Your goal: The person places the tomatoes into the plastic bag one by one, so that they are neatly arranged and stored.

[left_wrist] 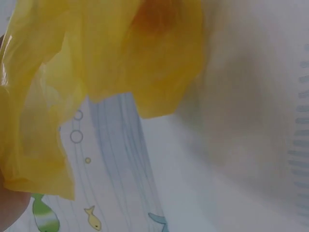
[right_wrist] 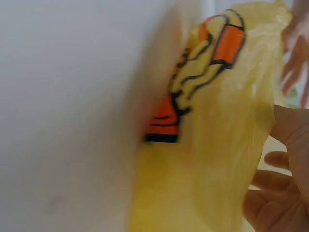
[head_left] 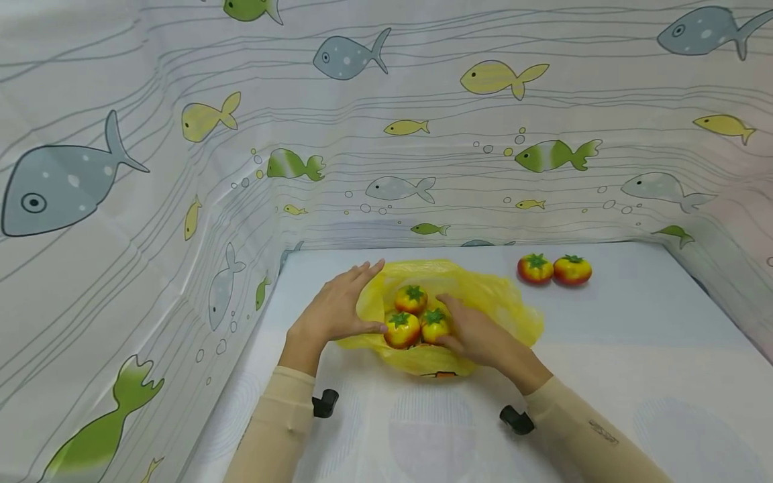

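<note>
Three red-and-yellow tomatoes with green leafy tops, one at the back (head_left: 411,299), one at front left (head_left: 401,329) and one at front right (head_left: 435,325), lie together in a spread yellow plastic bag (head_left: 417,362). At the bag's left side is my left hand (head_left: 338,305), fingers stretched out, thumb tip beside the front-left tomato. My right hand (head_left: 480,332) reaches in over the bag's right side, thumb and index finger spread by the front-right tomato. In the right wrist view, its thumb (right_wrist: 289,125) touches the bag's edge, with the other fingers loosely bent.
Two more tomatoes (head_left: 535,269) (head_left: 572,270) sit side by side at the back right of the white table (head_left: 640,302). A fish-patterned curtain (head_left: 398,154) hangs behind the table and along its sides. Orange and black print marks the bag's front.
</note>
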`<state>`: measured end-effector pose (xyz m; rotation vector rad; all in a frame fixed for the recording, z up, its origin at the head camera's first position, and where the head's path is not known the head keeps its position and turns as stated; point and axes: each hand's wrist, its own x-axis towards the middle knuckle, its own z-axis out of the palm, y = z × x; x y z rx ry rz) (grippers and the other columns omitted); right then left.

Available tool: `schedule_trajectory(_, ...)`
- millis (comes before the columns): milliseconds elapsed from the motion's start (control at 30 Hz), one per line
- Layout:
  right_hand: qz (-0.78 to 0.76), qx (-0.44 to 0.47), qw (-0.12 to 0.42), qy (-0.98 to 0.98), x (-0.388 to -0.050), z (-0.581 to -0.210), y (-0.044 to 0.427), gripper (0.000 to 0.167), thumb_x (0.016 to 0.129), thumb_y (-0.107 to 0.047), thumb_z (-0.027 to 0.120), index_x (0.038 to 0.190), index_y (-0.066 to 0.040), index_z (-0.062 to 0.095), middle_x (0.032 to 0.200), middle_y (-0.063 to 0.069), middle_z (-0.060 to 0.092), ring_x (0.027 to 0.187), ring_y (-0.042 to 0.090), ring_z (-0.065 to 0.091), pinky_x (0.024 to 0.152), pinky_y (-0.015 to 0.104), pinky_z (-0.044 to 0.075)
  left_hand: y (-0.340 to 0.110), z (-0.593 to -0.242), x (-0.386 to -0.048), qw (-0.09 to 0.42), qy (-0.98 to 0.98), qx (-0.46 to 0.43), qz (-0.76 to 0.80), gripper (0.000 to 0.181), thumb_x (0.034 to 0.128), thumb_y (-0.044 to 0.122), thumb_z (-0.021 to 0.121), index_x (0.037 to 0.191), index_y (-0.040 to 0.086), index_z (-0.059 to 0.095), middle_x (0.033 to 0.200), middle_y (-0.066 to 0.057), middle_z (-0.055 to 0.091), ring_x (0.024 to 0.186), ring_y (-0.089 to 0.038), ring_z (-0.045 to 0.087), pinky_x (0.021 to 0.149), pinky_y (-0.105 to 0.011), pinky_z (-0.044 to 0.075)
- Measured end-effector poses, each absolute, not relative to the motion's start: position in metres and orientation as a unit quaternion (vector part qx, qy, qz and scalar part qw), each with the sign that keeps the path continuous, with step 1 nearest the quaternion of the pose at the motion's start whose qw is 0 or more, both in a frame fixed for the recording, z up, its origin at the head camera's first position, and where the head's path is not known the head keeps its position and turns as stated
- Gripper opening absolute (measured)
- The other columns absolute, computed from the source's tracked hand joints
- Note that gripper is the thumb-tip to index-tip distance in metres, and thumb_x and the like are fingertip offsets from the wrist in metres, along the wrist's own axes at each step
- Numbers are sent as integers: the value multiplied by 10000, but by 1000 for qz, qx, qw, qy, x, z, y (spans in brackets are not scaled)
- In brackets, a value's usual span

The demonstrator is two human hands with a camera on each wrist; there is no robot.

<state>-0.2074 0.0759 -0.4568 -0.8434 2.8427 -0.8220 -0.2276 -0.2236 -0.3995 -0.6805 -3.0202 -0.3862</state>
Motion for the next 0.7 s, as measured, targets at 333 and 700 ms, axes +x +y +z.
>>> schedule_trajectory(333, -393, -336, -90, 851, -200, -367, 149, 655, 965, -156, 737, 1541, -167, 424, 1491, 102, 543, 1301, 357, 604, 982, 378, 555, -227, -401, -227, 7, -969, -209, -133, 1192, 715, 652, 855, 1653, 377, 173, 1687, -68, 286, 1502, -399, 346, 1177, -661, 311)
schedule_trajectory(700, -450, -92, -207, 864, -226, -408, 287, 642, 1018, -157, 653, 1586, -247, 368, 1510, 82, 523, 1306, -55, 498, 934, -2, 402, -225, -400, -230, 9, -967, -222, -122, 1193, 722, 679, 833, 1651, 403, 138, 1689, -70, 284, 1502, -396, 347, 1170, -660, 324)
